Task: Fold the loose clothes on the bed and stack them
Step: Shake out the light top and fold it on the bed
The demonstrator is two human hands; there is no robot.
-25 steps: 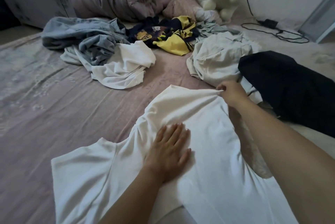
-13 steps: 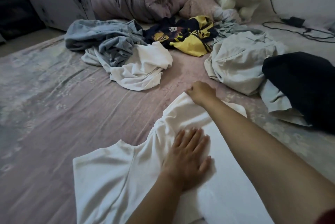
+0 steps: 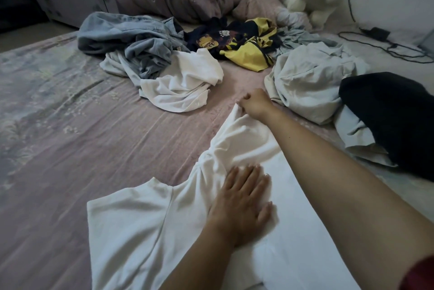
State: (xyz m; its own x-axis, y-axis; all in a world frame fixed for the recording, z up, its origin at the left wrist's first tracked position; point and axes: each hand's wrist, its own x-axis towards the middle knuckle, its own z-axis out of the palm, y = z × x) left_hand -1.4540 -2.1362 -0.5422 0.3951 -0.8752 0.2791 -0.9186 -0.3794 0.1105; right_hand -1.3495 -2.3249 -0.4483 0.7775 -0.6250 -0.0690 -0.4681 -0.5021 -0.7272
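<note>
The left hand (image 3: pixel 244 205) lies flat, fingers straight and spread, pressing on the middle of the white T-shirt (image 3: pixel 145 231) spread on the bed (image 3: pixel 82 137). The right hand (image 3: pixel 254 103) reaches past it, across the shirt, with fingers curled round a bunched edge of the same shirt at its far end; the cloth rises in a ridge from the flat hand up to that grip.

The shirt's long axis runs from the near right corner of the view away toward the upper middle, with one short sleeve fanned out to the left of the pressing hand. So the pinned point sits near the person and the held edge farther off, almost in line along that axis. The fold, as I judge it, turns on this: the right hand carries the gripped edge while the left serves as the anchor and crease line.

Beyond the hands the unfolded clothes wait, well apart from the shirt: another white garment (image 3: pixel 183 85) under pale jeans (image 3: pixel 131 40), a navy and yellow top (image 3: pixel 246 43), a light grey garment (image 3: pixel 310 78) and a dark one (image 3: pixel 394 120) to the right. No stack is visible yet.
</note>
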